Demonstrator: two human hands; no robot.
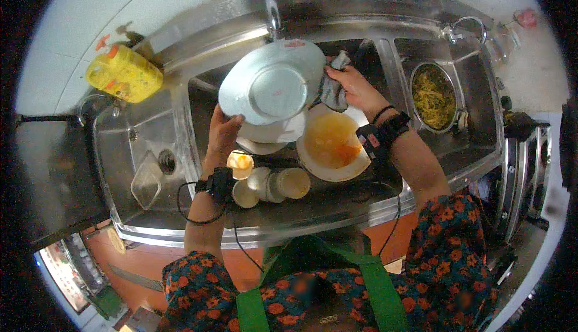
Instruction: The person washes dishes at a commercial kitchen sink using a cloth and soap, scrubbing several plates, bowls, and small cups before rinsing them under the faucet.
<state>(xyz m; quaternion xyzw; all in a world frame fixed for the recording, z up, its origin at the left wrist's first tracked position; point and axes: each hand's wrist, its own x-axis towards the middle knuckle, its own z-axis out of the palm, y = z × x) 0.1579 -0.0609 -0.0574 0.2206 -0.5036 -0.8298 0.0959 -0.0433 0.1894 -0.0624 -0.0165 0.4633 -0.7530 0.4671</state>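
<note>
A large white oval plate point(277, 85) is tilted with its underside and foot ring towards me, over the middle sink. My left hand point(224, 128) grips its lower left rim. At the right rim, my right hand point(350, 83) holds a grey cloth point(334, 90) against the plate. Beneath it lie more white plates point(284, 132). To the right of these is a white bowl point(335, 144) with cloudy orange liquid and red residue. Several small pale bowls or cups point(293, 183) stand near the front, beside a small bowl with orange residue point(240, 164).
The left basin holds a clear plastic container point(146, 185) near its drain. A yellow jug point(126, 73) stands behind it. In the right basin is an oval strainer or bowl point(433, 97) of greenish-yellow food scraps. A faucet point(273, 13) rises behind the middle sink.
</note>
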